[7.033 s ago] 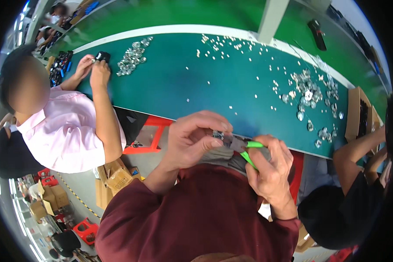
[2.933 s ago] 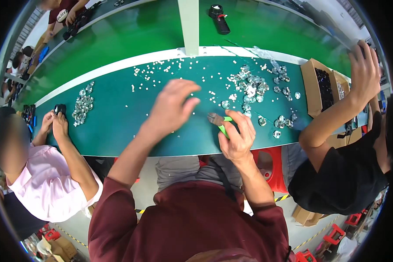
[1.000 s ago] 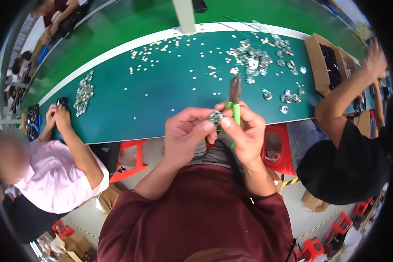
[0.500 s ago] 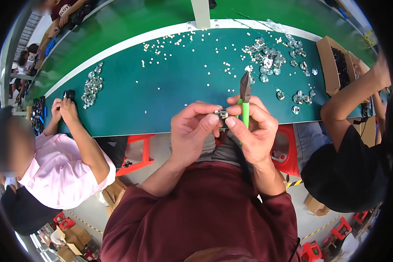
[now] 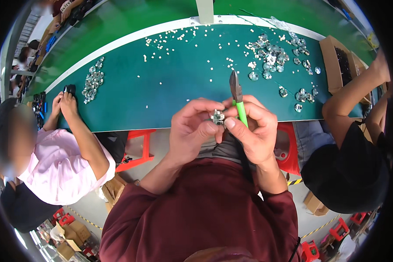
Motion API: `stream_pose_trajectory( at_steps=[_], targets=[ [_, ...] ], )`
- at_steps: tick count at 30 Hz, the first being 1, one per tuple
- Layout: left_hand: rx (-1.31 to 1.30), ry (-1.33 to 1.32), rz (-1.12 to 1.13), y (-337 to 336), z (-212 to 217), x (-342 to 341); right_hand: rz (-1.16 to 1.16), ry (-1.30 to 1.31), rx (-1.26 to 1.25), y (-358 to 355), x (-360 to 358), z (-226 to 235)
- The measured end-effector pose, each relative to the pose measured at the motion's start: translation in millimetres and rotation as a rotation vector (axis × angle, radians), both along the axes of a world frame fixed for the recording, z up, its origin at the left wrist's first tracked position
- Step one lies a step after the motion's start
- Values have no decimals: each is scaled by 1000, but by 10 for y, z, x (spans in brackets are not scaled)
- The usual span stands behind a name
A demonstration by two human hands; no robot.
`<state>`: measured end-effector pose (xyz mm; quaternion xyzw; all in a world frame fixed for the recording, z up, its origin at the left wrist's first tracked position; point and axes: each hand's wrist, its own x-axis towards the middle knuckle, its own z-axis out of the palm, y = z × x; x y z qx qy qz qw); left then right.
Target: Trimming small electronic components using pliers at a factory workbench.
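My left hand (image 5: 188, 129) is closed, pinching a small pale-and-dark electronic part (image 5: 217, 117) between thumb and fingertips. Facing it, my right hand (image 5: 257, 133) has its thumb and index fingertip close against the same part. Held in that right hand is a pair of green-handled pliers (image 5: 241, 112), dark jaws pointing up and away from me over the table. The fingers hide most of the pliers' handles. Both hands are just above the near edge of the green table (image 5: 174, 105).
Clear-and-silver small parts (image 5: 270, 56) lie heaped at the far right, others (image 5: 93, 83) at the left. Tiny pale pieces (image 5: 161, 43) are scattered across the back. A cardboard box (image 5: 332, 65) stands at the right. Co-workers sit on both sides, one in a pink shirt (image 5: 65, 166).
The small part has turned in my fingertips and shifted slightly left. The pliers have tilted, their jaws swinging to the left. The view has shifted a little.
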<state>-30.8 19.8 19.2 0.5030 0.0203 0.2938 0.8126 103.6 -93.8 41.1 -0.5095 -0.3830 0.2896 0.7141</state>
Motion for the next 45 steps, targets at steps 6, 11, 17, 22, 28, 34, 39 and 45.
stream_pose_trajectory(
  at_steps=[6,11,17,22,28,34,39,45],
  targets=[
    [-280,-30,1,51,48,-23,-167,-583,-164,-162,3,118],
    [-279,-42,16,71,37,-48,-178,-867,-217,-216,34,197],
    [-287,-59,25,70,22,-57,-143,-957,-219,-219,32,213],
    [-250,-47,77,53,38,-30,-148,-987,-241,-236,31,216],
    [-223,-39,95,60,22,-45,-145,-1031,-249,-245,29,256],
    [-199,-38,124,49,8,-39,-139,-1032,-276,-262,19,274],
    [-195,-42,118,53,-8,-32,-142,-1073,-295,-271,11,277],
    [-194,-30,138,18,-63,-10,-142,-1074,-321,-296,7,283]
  ],
)
